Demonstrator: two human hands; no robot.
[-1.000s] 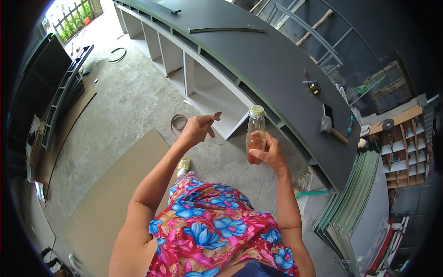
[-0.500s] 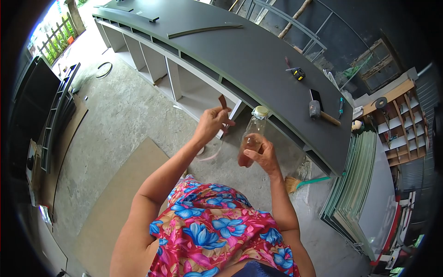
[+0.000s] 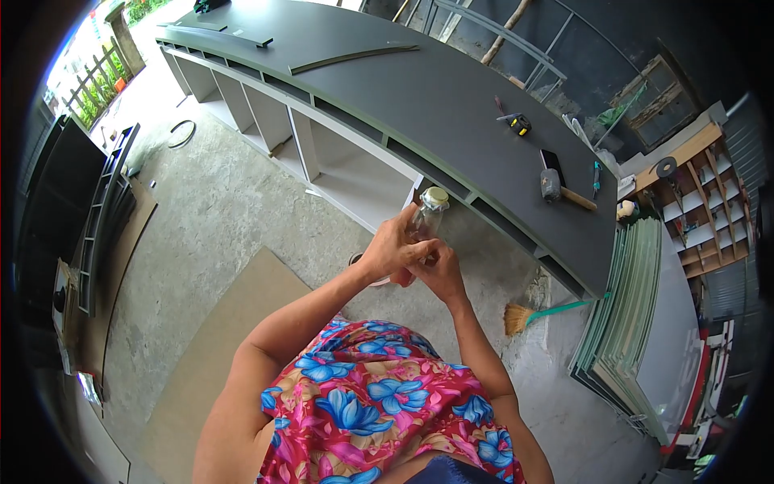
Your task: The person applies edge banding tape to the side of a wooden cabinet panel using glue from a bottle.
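A clear glass bottle (image 3: 428,219) with a pale yellowish cap (image 3: 436,196) stands tilted between my hands. My left hand (image 3: 390,246) is closed round its body, and the end of a brown strip (image 3: 417,192) pokes up beside the bottle. Close against the left fingers, my right hand (image 3: 442,273) has its fingertips pinched together; whatever is in them is hidden. The bottle's lower part is mostly covered by the hands, with a reddish patch showing beneath them. A pale curved strip hangs below the left wrist.
The long grey cabinet (image 3: 355,60) lies ahead with a curved strip (image 3: 355,56), tape measure (image 3: 520,124), phone (image 3: 551,163), mallet (image 3: 552,185) and cutter (image 3: 597,179) on top. Stacked panels (image 3: 621,306) and a broom (image 3: 518,319) are to the right; a brown board (image 3: 218,339) covers floor at left.
My hands have come together. The bottle, held by my right hand before, is now in my left; my right fingers have shifted to pinch beside it.
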